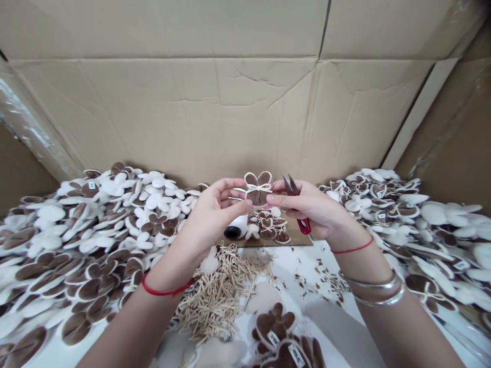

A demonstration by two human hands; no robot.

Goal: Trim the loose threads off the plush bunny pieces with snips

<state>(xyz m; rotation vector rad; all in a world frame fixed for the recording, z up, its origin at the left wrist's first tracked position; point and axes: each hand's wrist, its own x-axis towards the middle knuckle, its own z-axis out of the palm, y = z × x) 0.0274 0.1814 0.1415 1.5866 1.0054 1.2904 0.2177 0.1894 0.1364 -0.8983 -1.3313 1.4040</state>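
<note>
Between my two hands is a small brown plush bunny-head patch [258, 190] with a cream edge and a cream bow across it. My left hand [226, 199] pinches its left side between thumb and fingers. On the other side, my right hand [303, 202] grips the patch's right edge with thumb and fingertips. That same hand also keeps a pair of red-handled thread snips [304, 225] in the palm, blades pointing up. Below the held patch, several brown patches with bows [270, 225] lie on a cardboard piece [299, 239].
A large heap of brown and white plush patches [103, 240] covers the left side, another heap [391, 214] the right. Cream bows [218, 291] pile up centrally. A white cylinder with a black end [235, 229] sits behind. Brown scraps [326, 281] dot the white table. Cardboard walls [230, 117] surround everything.
</note>
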